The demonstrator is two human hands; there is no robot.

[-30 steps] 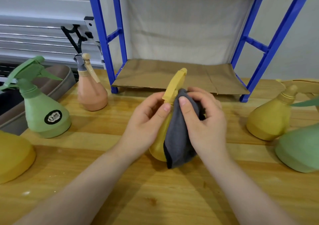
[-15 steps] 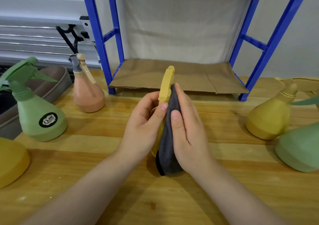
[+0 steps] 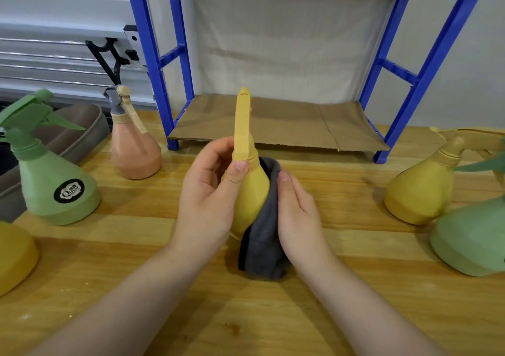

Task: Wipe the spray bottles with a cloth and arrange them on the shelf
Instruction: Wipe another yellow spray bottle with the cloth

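Observation:
A yellow spray bottle (image 3: 250, 191) stands upright at the table's middle, its trigger head pointing away from me. My left hand (image 3: 210, 191) grips it at the neck, thumb across the collar. My right hand (image 3: 296, 216) presses a dark grey cloth (image 3: 263, 241) against the bottle's right side with straight fingers; the cloth hangs down to the table. Behind stands the blue shelf (image 3: 426, 55), its bottom level lined with brown cardboard (image 3: 287, 123) and holding no bottles.
On the left stand a green bottle (image 3: 54, 180), a pink bottle (image 3: 134, 148) and part of a yellow one (image 3: 13, 254). On the right are a yellow bottle (image 3: 420, 189) and a green one (image 3: 470, 235). A brown tray (image 3: 82, 131) lies far left.
The bottle has turned in my left hand, so more of its yellow body faces me. My right hand and the cloth slid round to its right side and lower.

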